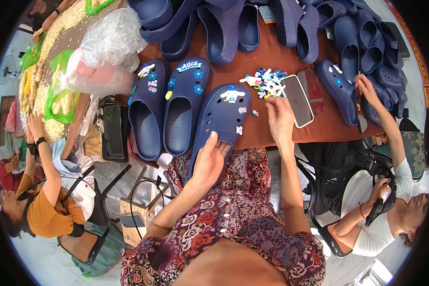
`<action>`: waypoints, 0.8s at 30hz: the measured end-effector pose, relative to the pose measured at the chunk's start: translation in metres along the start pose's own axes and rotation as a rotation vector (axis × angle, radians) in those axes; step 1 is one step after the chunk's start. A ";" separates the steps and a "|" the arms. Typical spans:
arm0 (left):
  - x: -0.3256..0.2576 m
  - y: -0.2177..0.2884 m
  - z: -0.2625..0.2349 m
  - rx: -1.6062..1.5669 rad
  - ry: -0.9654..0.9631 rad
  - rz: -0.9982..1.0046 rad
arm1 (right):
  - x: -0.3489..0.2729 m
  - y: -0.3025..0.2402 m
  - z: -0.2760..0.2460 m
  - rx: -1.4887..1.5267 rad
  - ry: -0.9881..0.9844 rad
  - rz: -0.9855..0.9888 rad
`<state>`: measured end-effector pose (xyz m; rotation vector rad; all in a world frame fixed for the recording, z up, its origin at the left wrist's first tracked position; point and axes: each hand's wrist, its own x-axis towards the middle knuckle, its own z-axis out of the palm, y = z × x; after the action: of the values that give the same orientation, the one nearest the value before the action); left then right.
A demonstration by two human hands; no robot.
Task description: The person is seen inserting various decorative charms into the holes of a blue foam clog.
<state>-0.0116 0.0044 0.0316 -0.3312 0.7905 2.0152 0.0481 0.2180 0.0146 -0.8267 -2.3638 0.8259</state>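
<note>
My left hand (209, 162) grips a navy clog (228, 112), thumb over the rim and fingers inside the opening. The clog's toe points away from me. It carries a character charm, a round candy-like charm and a small white one; several holes are bare. My right hand (280, 118) is beside a heap of small charms (270, 82), fingers pinched together; what is between them, if anything, is hidden. One loose charm (255, 113) lies between the held clog and that hand. Two decorated navy clogs (148, 114) stand left of the held one.
A white-edged phone (296, 101) lies right of the charms. Piled navy clogs (219, 28) fill the back and right of the brown-covered table (248, 138). At the right, a person's hand (367, 88) is near another decorated clog (338, 90). Corn (64, 102) and plastic bags (109, 43) are at the left.
</note>
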 end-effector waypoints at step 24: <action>-0.014 -0.001 0.016 -0.202 0.026 0.015 | 0.020 -0.024 -0.005 0.116 0.042 0.012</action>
<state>-0.0023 0.0062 0.0506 -0.4690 0.6076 2.1131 0.0286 0.2181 0.0398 -0.8037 -2.2534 0.9326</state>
